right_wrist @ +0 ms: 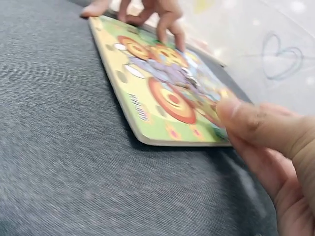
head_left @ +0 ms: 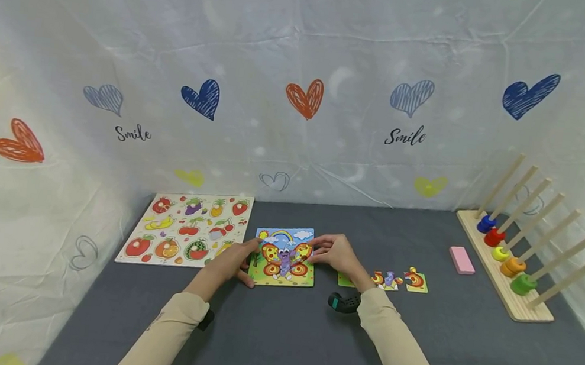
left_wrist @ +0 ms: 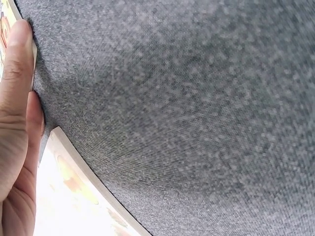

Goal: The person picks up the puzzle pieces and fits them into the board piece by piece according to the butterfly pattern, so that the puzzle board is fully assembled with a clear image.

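A square butterfly jigsaw puzzle board (head_left: 282,281) with a purple body, red and yellow wings and a rainbow lies between both hands. My left hand (head_left: 230,261) grips its left side; in the left wrist view the thumb (left_wrist: 15,81) lies along the board's edge. At the right edge, my right hand (head_left: 338,254) pinches the board, thumb on top and the other fingers at the side, partly hidden below. In the right wrist view the board (right_wrist: 115,73) casts a shadow at its near corner. Several loose jigsaw pieces (head_left: 417,282) lie right of it, partly behind the right forearm.
At the left lies a white fruit puzzle board (head_left: 174,242). Farther right are a pink block (head_left: 461,260) and a wooden peg stand (head_left: 519,304) with coloured rings and tall rods. A black device (head_left: 344,303) sits by the right wrist. Behind hangs a heart-printed curtain (head_left: 265,37).
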A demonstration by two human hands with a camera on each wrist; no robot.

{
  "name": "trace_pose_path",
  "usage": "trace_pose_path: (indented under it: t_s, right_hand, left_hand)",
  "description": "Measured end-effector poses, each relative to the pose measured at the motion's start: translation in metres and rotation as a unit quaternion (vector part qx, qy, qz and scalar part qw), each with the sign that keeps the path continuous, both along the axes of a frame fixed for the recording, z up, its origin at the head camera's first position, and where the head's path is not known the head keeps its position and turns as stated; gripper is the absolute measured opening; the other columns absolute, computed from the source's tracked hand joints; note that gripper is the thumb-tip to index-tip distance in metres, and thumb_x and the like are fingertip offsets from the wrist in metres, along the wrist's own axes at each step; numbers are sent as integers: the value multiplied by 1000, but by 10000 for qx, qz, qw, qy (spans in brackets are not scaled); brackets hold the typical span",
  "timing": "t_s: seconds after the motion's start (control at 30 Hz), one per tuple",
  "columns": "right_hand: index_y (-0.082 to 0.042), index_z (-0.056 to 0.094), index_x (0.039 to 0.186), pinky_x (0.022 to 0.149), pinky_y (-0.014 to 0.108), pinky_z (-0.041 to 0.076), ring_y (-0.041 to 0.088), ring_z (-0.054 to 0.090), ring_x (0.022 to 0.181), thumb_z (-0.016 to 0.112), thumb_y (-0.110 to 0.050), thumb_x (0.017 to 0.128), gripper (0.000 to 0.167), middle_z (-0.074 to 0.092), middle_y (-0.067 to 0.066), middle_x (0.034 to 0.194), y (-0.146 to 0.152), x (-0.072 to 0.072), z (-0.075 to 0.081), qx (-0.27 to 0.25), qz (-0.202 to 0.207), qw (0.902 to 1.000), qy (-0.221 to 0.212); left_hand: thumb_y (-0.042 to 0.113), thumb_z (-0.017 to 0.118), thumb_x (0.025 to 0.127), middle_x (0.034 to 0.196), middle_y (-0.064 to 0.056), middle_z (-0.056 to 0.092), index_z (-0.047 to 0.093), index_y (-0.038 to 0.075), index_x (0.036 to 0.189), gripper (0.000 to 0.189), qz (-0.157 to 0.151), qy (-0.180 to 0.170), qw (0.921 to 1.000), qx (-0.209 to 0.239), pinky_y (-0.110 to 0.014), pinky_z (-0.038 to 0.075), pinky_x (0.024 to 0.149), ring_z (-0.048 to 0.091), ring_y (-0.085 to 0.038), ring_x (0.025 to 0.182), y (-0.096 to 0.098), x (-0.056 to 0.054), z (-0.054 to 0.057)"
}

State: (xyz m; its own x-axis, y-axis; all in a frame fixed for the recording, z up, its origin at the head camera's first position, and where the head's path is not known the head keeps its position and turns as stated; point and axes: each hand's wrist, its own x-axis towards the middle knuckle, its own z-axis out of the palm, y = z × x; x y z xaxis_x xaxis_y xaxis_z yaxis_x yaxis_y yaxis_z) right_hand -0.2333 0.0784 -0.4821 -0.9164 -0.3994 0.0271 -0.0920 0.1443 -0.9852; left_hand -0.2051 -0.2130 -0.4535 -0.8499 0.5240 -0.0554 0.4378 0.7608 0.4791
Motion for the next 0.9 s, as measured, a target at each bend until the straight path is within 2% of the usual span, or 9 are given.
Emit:
trace_pose_path:
  t_s: [0.13,0.27,0.37,0.47,0.63,0.9]
  right_hand:
    - [6,70,104,69,34,55,21,69,73,80,0,74,32,71,18,86,-7,2,1,535,-364,9976,256]
    - [1,74,98,65,29,53,14,67,68,84,-3,70,30,72,11,85,-18,2,5,1223,-708,9885,547]
    - [-1,75,95,63,28,53,13,67,66,86,-3,68,29,72,11,87,-26,3,8,1537,-832,9820,715]
    - [-2,75,93,64,28,53,12,66,66,86,-4,67,29,73,10,87,-29,3,9,1734,-901,9767,889]
    - [-3,76,93,66,30,51,11,63,65,88,-8,66,29,71,5,76,-30,4,8,1961,-971,9692,1128]
    - [-4,76,94,66,28,46,7,57,62,88,-9,66,31,68,-1,71,-27,5,5,2027,-905,9683,1143]
  left_hand:
    - [16,87,66,138,-20,49,50,4,116,63,-12,-33,9999,105,-30,47,70,49,-16,71,1,1,0]
    - [16,87,65,139,-19,48,50,5,115,63,23,-12,9999,101,-29,47,69,49,-15,70,0,1,-2]
    - [18,87,65,137,-18,50,51,5,113,62,12,34,10000,46,-28,45,66,49,-16,67,-1,0,-3]
    - [18,88,65,139,-20,48,51,5,112,61,-19,56,10000,53,-28,47,67,52,-17,71,-2,0,-3]
    - [17,87,65,143,-21,44,50,4,113,62,-96,72,9999,85,-28,49,69,55,-19,76,-3,0,-2]
    - [17,88,65,143,-22,43,50,4,115,64,-98,55,9999,121,-29,49,70,56,-20,79,-2,0,-3]
